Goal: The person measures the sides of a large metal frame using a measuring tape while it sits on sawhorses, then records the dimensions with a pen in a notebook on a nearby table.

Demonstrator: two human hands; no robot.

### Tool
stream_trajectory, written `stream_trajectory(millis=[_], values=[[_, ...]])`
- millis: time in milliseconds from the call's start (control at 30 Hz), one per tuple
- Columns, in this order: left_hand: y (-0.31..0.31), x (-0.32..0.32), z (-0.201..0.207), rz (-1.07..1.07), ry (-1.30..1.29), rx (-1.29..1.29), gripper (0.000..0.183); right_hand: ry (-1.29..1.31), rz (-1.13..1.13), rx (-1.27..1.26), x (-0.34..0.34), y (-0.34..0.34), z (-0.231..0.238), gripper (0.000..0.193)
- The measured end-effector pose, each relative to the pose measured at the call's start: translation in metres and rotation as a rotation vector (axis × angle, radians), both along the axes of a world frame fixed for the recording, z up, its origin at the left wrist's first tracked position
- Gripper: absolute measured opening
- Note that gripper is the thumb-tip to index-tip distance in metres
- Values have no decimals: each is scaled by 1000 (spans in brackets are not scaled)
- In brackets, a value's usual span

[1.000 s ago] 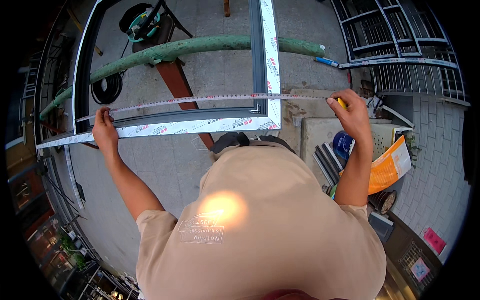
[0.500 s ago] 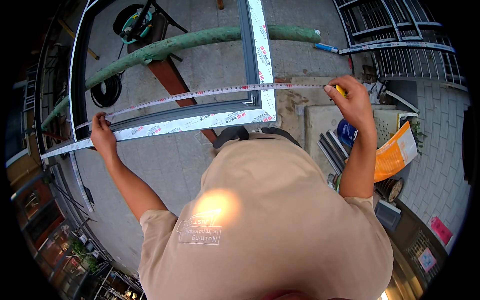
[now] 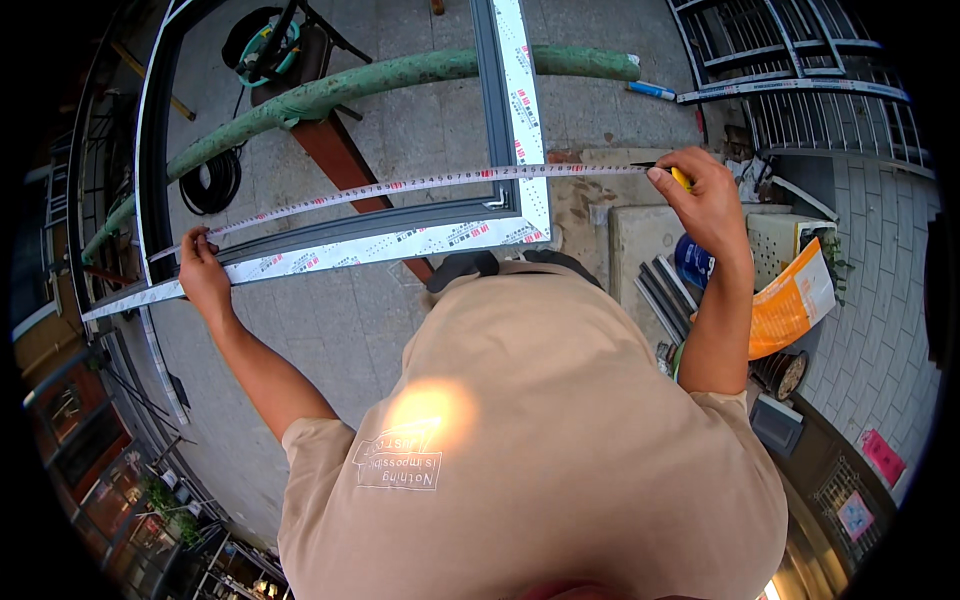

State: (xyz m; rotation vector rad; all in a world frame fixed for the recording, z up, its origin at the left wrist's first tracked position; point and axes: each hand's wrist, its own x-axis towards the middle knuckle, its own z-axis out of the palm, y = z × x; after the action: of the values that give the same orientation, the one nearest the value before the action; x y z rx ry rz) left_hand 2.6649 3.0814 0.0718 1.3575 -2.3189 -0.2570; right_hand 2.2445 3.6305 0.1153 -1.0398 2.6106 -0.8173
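A white tape measure blade (image 3: 400, 185) is stretched across a dark grey window frame (image 3: 390, 230) with white printed film on its faces. My left hand (image 3: 203, 272) pinches the blade near its far left end, beside the frame's left member. Out past the frame's right edge, my right hand (image 3: 702, 200) is closed round the yellow tape measure case, which is mostly hidden by my fingers. Between the hands the blade runs a little above the frame's near side, sloping down to the left.
A green wrapped pole (image 3: 400, 78) lies crosswise beneath the frame, near a reddish-brown beam (image 3: 340, 155). A stool with a teal basin (image 3: 268, 55) stands behind. At right are an orange bag (image 3: 790, 310), a blue bucket (image 3: 693, 262) and metal railings (image 3: 800, 90).
Both hands keep their hold and the blade stays stretched. Only a very slight shift of the view and of my right fingers shows.
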Motion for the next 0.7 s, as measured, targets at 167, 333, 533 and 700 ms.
stream_trajectory(millis=[167,333,533,700], values=[[-1,1,-1,8,3,7,19,-5,-3,-3,0,1,-4,30],[-1,1,-2,24,13,12,20,-2,-20,-8,0,2,-5,29],[-2,2,-2,22,10,15,21,18,-17,-10,1,1,-6,29],[-2,2,-3,37,7,18,21,26,-14,-16,1,3,-7,28]])
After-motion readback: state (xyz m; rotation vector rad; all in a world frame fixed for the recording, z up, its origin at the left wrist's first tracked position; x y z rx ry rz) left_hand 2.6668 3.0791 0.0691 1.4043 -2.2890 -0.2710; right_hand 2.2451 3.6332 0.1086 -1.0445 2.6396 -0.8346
